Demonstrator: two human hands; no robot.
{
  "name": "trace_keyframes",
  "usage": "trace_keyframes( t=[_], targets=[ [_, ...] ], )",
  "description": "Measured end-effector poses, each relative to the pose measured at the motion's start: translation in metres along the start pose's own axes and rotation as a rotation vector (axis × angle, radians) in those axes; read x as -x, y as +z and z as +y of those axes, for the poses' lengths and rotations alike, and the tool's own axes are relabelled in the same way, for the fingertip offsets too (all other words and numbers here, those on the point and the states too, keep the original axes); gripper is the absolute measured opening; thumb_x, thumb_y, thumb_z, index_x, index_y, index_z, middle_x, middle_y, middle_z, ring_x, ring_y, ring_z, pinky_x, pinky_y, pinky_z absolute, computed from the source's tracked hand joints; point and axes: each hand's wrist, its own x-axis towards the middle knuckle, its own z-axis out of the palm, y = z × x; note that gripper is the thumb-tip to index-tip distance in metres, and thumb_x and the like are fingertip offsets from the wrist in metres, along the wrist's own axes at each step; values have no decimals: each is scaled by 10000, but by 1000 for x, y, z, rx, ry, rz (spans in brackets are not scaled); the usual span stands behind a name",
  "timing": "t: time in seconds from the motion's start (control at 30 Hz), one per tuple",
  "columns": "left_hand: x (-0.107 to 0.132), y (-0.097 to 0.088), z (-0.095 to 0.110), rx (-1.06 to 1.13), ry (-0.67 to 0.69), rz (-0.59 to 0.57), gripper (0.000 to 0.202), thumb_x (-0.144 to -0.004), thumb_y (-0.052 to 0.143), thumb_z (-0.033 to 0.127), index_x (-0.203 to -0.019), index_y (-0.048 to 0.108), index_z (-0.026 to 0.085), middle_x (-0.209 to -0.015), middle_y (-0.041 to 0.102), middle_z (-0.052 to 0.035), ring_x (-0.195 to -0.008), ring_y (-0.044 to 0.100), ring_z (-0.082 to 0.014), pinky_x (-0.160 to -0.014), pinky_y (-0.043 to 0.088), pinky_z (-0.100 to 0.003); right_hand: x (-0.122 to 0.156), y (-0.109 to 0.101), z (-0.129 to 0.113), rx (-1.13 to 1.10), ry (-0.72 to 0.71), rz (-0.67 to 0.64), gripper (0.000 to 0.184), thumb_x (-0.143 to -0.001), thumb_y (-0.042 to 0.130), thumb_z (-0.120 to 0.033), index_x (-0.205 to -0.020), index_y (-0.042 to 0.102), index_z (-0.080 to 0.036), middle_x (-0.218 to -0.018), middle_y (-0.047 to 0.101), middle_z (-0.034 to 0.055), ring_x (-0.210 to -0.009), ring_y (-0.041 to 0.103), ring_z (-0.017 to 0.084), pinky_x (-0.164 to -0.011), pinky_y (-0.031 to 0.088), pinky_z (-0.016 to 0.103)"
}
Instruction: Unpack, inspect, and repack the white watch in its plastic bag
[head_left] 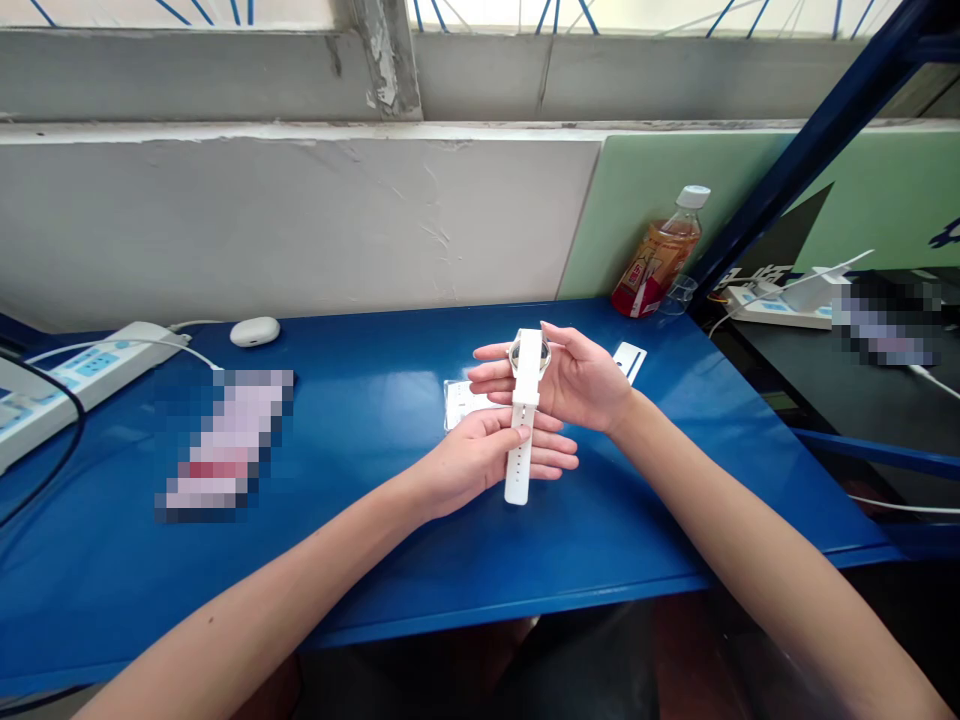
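1. Held over the blue counter [360, 520]: white watch [527, 372], round clear-rimmed case, holed strap hanging down.
2. Left hand [480, 455]: fingers clamped on the strap.
3. Right hand [581, 380]: fingers closed round the case.
4. Far left of the fingers: power strip [82, 375], earbud case [255, 331].
5. Just behind the fingers: white packet [459, 402], partly hidden.
6. Right and beyond: tea bottle [658, 258].

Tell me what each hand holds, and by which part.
Both hold a white watch: the left hand pinches its lower strap, the right hand cradles the case end.
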Motion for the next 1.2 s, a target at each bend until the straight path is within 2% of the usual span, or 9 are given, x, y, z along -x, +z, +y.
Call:
trace_keyframes(
  t=[0.13, 0.3, 0.5, 0.6, 0.7, 0.8, 0.9, 1.07, 1.2],
  targets=[
    [0, -2, 0, 26, -17, -2, 277, -947, 635, 297, -1074, 707, 61, -1053, 748, -194, -954, 737, -294, -912, 542, -438, 0, -1, -2, 15, -87, 85, 534, -1027, 246, -440, -1178, 665, -145, -913, 745, 73, -913, 701, 217, -993, 490, 418],
    [-1, -6, 2, 128, -11, -18, 464, -977, 479, 413, -1138, 692, 34, -1085, 741, -207, -993, 722, -301, -926, 526, -416, -1, -6, -7, -64, -288, 252, 413, -1024, 357, -466, -1014, 696, -230, -815, 707, 6, -888, 683, 150, -984, 493, 293],
    [1, -5, 4, 202, 132, 6, 481, -791, 628, 212, -1251, 643, 72, -1288, 668, -191, -1245, 600, -362, -1054, 441, -454, -4, -9, -10, -178, -373, 292, 423, -1024, 337, -406, -1118, 684, -184, -702, 648, -11, -785, 670, 132, -942, 525, 258],
    [0, -4, 1, 110, 156, 90, 428, -814, 657, 166, -1233, 653, 81, -1278, 675, -184, -1265, 587, -357, -1072, 432, -464, -6, -8, -8, -126, -368, 317, 368, -977, 379, -285, -1103, 697, -149, -736, 677, 6, -824, 678, 140, -990, 509, 278],
    [-2, -2, -3, -57, 188, 204, 357, -900, 669, 225, -1233, 647, 99, -1300, 660, -180, -1251, 603, -339, -1065, 449, -468, -6, -8, -5, 9, -396, 358, 212, -887, 557, -201, -1024, 718, -186, -793, 717, -3, -897, 692, 139, -1036, 479, 287],
    [-2, 0, -4, -153, 232, 241, 365, -911, 689, 252, -1248, 631, 122, -1383, 604, -163, -1278, 584, -325, -1061, 466, -448, -6, -10, -2, 145, -429, 365, 88, -815, 718, -244, -897, 726, -214, -827, 737, 1, -913, 703, 160, -968, 520, 318],
    [-3, 1, -1, -198, 265, 266, 429, -880, 735, 260, -1273, 610, 142, -1368, 616, -148, -1256, 603, -312, -1040, 490, -431, -5, -12, 2, 277, -426, 336, 115, -759, 790, -297, -820, 732, -220, -870, 749, 25, -872, 696, 183, -861, 549, 348],
    [-2, 0, -1, -302, 224, 245, 413, -851, 761, 397, -1125, 676, 100, -1024, 749, -138, -972, 738, -291, -901, 566, -420, -4, -9, 7, 482, -476, 334, 121, -687, 832, -257, -759, 738, -232, -1037, 719, 35, -1162, 616, 245, -944, 496, 364],
    [0, 1, -4, -319, 183, 192, 454, -883, 704, 481, -1097, 689, 81, -953, 755, -147, -893, 755, -288, -831, 590, -408, -2, -3, 5, 405, -347, 193, 230, -835, 692, -382, -980, 763, -217, -1185, 721, 73, -1197, 613, 257, -1032, 457, 411]
  ],
)
